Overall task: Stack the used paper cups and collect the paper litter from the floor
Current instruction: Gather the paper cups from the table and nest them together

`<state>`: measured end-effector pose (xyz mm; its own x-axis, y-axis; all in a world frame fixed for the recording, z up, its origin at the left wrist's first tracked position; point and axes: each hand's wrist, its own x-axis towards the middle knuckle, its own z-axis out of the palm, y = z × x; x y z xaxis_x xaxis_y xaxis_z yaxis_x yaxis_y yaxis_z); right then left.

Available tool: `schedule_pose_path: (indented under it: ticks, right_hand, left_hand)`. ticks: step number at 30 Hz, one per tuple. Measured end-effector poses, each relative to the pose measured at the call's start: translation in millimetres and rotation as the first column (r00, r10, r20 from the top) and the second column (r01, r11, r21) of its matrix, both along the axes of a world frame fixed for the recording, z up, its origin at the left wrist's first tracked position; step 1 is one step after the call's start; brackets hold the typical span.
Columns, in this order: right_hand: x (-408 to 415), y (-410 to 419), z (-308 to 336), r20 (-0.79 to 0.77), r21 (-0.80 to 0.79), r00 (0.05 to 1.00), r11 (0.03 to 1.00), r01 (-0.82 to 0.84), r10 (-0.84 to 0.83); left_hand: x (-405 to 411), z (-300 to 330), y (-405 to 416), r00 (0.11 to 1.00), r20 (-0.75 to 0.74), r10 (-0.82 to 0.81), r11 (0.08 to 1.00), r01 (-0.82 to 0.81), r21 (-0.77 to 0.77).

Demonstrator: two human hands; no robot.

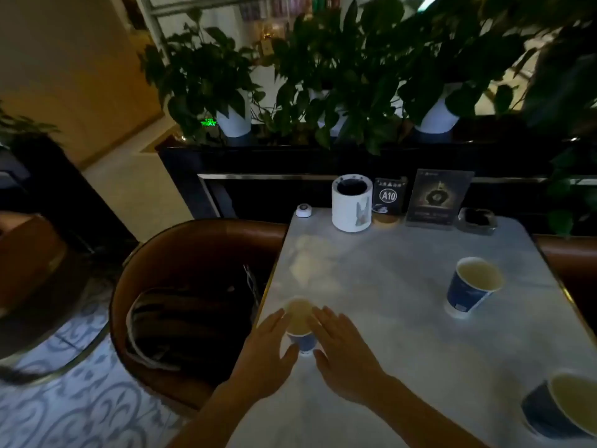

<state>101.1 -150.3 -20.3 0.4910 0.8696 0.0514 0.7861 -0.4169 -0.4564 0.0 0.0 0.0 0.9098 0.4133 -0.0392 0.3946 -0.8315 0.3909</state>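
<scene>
Three cups on a pale table. At lower right, cut by the frame edge, cup one: dark blue, tilted, pale inside showing. Just left of bottom centre, two bare forearms reaching up from the lower edge. Left hand and right hand either side of cup two, near the table's left rim; fingers spread and nearly straight, palms facing the cup, both hands wide open. Touching the cup or only just beside it: cannot tell, the spot is blurred. Nothing held in either hand. Cup two upright, blue wall, pale inside.

Further up, at right of centre, cup three: blue, upright, well apart from the hands. Left of the table, in the lower-left half of the frame, a brown round-backed chair with a striped dark bag on its seat. Below and left of that, patterned blue-and-white floor; no paper litter visible on it.

At the table's far edge, from left to right: a small white button, a white cylinder, a dark "A10" sign, a dark card stand, an ashtray. Across the top of the frame, leafy plants in white pots behind a dark ledge.
</scene>
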Motion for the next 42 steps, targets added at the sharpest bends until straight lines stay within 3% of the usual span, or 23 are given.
schedule_pose_path:
  ticks: [5,9,15,21,25,26,27,28,29,30,32,33,35,39,42]
  right_hand:
    - [5,15,-20,0.002,0.013,0.998,0.998,-0.060,0.060]
    - [6,19,-28,0.161,0.022,0.986,0.999,-0.040,0.036]
    - [3,22,-38,0.130,-0.004,0.989,0.998,-0.066,0.066]
    - [0,24,-45,0.108,-0.016,0.994,1.000,0.010,-0.008]
    - [0,19,-50,0.189,0.101,0.978,0.993,0.068,-0.086]
    - [-1,18,-47,0.081,0.204,0.986,0.971,0.128,-0.147]
    - [-4,15,-36,-0.199,0.330,0.951,0.897,0.294,-0.238]
    - [-7,13,-22,-0.507,0.371,0.827,0.805,0.463,-0.243]
    - [-9,10,-11,-0.636,0.344,0.737,0.772,0.535,-0.227]
    - [-12,6,-11,-0.647,0.371,0.737,0.765,0.527,-0.194]
    - [-11,-5,-4,-0.445,0.335,0.858,0.840,0.427,-0.258]
    - [-12,-10,-6,-0.338,0.308,0.917,0.896,0.321,-0.213]
    - [-13,-20,-13,-0.224,0.222,0.957,0.946,0.236,-0.186]
    - [-16,-35,-7,-0.404,0.215,0.876,0.904,0.369,-0.262]
    - [-14,-44,-4,-0.484,0.202,0.822,0.876,0.438,-0.299]
  left_hand:
    - [10,-7,0,0.999,0.000,-0.035,0.999,0.035,-0.002]
    - [12,-19,4,0.999,-0.012,-0.047,0.999,0.047,-0.027]
    - [7,-27,-3,0.995,0.098,0.016,0.987,0.000,-0.158]
    - [12,-29,-20,0.979,0.192,0.069,0.970,-0.021,-0.241]
    - [20,-29,-27,0.972,0.205,0.116,0.962,-0.059,-0.265]
    - [24,-26,-29,0.970,0.205,0.133,0.955,-0.071,-0.287]
    - [28,-25,-31,0.969,0.190,0.156,0.943,-0.089,-0.319]
    - [31,-23,-33,0.970,0.170,0.173,0.926,-0.102,-0.364]
    - [33,-23,-35,0.970,0.160,0.184,0.901,-0.101,-0.423]
    - [33,-24,-37,0.969,0.166,0.185,0.877,-0.087,-0.472]
    - [32,-27,-38,0.966,0.162,0.203,0.842,-0.088,-0.532]
    - [31,-29,-38,0.969,0.138,0.203,0.833,-0.097,-0.544]
    - [31,-33,-41,0.980,0.100,0.173,0.838,-0.093,-0.538]
    - [30,-36,-49,0.986,0.112,0.127,0.778,-0.029,-0.627]
    - [32,-35,-53,0.992,0.113,0.052,0.809,0.025,-0.587]
